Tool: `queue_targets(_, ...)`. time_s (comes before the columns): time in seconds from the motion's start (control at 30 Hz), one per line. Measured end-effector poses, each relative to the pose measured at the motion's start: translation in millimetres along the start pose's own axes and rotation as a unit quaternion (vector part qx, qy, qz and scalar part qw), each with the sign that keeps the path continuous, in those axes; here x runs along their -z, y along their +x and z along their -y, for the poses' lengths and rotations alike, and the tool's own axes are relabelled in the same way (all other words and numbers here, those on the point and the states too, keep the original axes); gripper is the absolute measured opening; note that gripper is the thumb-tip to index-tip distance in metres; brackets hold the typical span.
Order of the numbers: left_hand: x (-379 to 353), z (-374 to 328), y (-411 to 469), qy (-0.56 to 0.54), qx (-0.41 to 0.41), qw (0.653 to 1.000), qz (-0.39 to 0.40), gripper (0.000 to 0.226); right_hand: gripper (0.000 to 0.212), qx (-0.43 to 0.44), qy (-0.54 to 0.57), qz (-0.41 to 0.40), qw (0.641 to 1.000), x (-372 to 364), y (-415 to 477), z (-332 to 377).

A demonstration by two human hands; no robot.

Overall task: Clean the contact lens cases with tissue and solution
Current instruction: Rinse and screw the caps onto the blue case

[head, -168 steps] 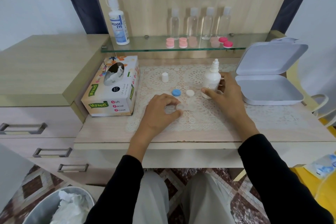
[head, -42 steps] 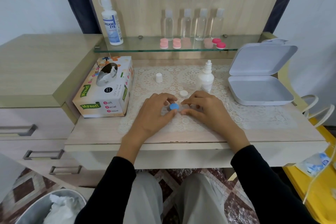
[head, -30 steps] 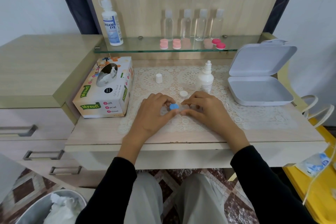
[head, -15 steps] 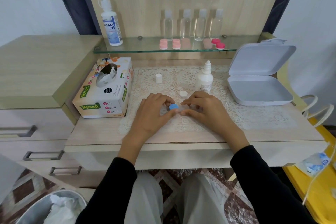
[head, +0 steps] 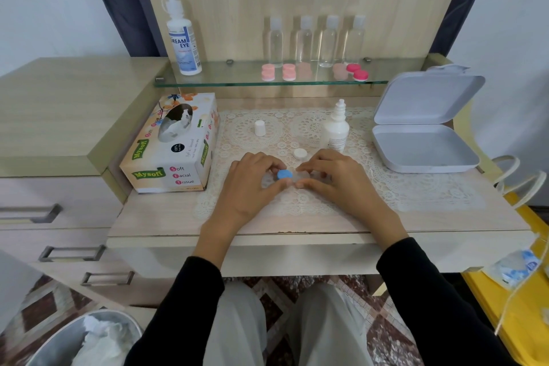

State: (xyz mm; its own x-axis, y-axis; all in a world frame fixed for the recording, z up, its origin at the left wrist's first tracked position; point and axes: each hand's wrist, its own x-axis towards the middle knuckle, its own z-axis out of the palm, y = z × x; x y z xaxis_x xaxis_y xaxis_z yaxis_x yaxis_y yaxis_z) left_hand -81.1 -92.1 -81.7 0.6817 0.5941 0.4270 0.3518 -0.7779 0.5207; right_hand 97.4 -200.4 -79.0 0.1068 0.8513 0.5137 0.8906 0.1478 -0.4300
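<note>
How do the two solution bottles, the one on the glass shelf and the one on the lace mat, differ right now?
The shelf bottle is larger and carries a blue-printed "Dream Eye" label; the mat bottle is smaller with a plain white label. The shelf bottle's tip looks covered, while the mat bottle's nozzle is bare, and a small white cap stands apart on the mat. Both are white and upright.

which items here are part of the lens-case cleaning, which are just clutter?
In use: clear lens case, blue cap, white cap, solution bottle, tissue box.
Idle: open grey box, Dream Eye bottle, pink cases, four clear bottles.
</note>
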Motion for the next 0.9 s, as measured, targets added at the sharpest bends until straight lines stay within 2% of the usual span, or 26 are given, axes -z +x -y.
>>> queue_targets(0.2, -0.3, -0.9, -1.4, 0.022, -0.031, 0.999, 0.031, 0.032, 0.031, 0.002, -0.004, -0.002, 1.000, -0.8, 0.5, -0.6)
queue_targets(0.4, 1.2, -2.5, -1.0, 0.011, 0.012, 1.000, -0.002, 0.048, 0.031, -0.001, -0.006, 0.003, 1.000, -0.1, 0.3, -0.2)
queue_targets(0.63, 0.1, 0.2, -1.0, 0.024, -0.028, 0.999, 0.025, 0.029, 0.035, -0.001, -0.005, 0.001, 1.000, -1.5, 0.8, -2.1)
queue_targets(0.8, 0.7, -3.5, -2.7, 0.026, -0.021, 0.999, 0.023, 0.036, 0.036, -0.001, -0.006, 0.002, 1.000, -1.6, 1.0, -1.9)
queue_targets(0.9, 1.5, -4.2, -1.7, 0.022, 0.003, 1.000, 0.012, 0.054, 0.042, -0.003, -0.005, 0.000, 1.000, -1.6, 0.8, -2.0)
